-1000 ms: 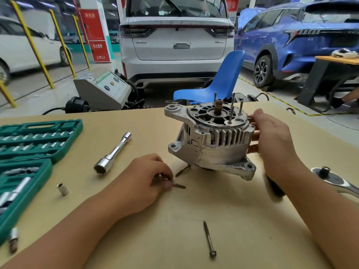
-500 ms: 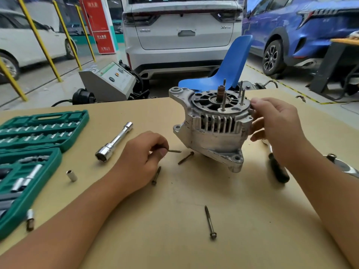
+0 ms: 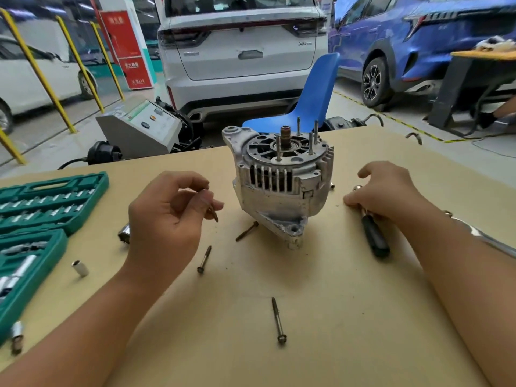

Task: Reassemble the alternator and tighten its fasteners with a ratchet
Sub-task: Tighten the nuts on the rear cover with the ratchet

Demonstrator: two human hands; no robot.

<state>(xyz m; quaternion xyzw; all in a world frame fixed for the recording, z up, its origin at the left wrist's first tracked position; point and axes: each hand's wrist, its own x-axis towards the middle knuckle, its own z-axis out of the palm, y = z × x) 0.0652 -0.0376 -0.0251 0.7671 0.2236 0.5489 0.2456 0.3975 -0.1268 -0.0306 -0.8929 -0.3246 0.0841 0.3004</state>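
The silver alternator [image 3: 279,185] stands on the tan table [image 3: 307,317] with its shaft and several studs pointing up. My left hand [image 3: 164,219] is lifted just left of it and pinches a long bolt [image 3: 213,215] between thumb and fingers. My right hand [image 3: 385,191] is on the table to the alternator's right, fingers curled over the metal shaft of a black-handled tool [image 3: 374,238]. Three more long bolts lie loose: a bolt at the alternator's foot [image 3: 247,231], a bolt below my left hand [image 3: 204,259], a bolt near the front [image 3: 278,321].
A green socket set case [image 3: 42,208] lies open at the left edge, with loose sockets [image 3: 80,268] beside it. A chrome ratchet handle [image 3: 491,241] shows behind my right forearm. Behind the table stand a blue chair [image 3: 312,101], a grey machine [image 3: 142,129] and parked cars.
My left hand has lifted the bolt off the table. My right hand let go of the alternator and dropped to the black-handled tool on the table. The alternator has been turned slightly.
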